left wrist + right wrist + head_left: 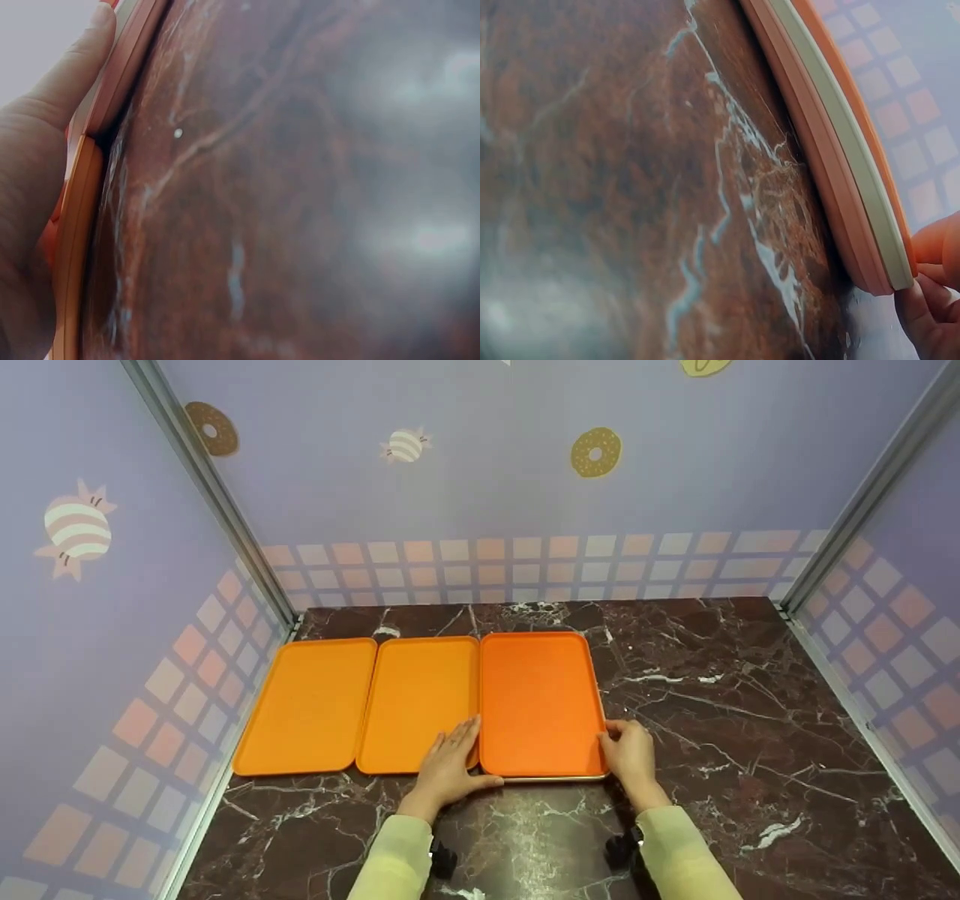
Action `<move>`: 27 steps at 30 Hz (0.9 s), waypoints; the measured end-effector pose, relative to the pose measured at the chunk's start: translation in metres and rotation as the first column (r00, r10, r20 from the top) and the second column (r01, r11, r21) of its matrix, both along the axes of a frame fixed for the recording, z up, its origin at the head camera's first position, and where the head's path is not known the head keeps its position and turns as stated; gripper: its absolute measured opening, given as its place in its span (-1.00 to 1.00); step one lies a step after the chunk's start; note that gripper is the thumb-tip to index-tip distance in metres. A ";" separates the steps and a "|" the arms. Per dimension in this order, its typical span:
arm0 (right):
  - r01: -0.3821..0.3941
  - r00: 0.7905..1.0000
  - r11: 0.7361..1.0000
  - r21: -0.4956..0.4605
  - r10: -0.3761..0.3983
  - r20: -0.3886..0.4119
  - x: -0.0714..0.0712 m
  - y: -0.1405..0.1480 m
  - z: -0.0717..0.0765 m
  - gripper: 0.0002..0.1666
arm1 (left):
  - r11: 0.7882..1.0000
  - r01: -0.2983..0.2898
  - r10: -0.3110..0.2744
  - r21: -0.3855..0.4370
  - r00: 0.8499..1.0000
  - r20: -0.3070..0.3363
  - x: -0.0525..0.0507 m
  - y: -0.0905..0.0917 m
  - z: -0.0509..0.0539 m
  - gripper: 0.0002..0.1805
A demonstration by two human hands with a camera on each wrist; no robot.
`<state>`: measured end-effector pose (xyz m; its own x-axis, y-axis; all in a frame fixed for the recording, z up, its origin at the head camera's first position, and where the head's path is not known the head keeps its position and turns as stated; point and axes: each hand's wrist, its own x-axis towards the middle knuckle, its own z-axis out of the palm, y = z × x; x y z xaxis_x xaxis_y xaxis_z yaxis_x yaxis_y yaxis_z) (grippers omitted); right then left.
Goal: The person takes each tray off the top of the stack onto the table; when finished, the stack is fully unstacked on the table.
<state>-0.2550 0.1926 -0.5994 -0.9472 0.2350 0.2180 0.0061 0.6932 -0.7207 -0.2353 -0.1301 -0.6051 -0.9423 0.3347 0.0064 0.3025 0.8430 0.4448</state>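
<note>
A red-orange rectangular tray (540,705) lies on top of a stack. In the right wrist view, a pale tray (862,180) and a pinkish tray edge (829,180) show beneath its orange rim (874,142). My left hand (448,769) lies at the stack's front left corner, fingers straight over the middle yellow-orange tray (420,697). Its thumb (79,71) stretches along the stack's front edge. My right hand (630,754) pinches the red-orange tray's rim near the front right corner, with bent fingers (937,244).
Another yellow-orange tray (307,705) lies at the far left, beside the middle one. The dark marbled tabletop (735,720) extends right and in front. Patterned panels (510,472) enclose the back and both sides.
</note>
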 end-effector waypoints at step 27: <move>0.090 0.992 0.970 -0.227 -0.066 0.111 0.000 0.023 0.005 -0.66 | 1.000 0.010 -0.010 -0.014 1.000 0.013 0.002 0.000 0.003 0.27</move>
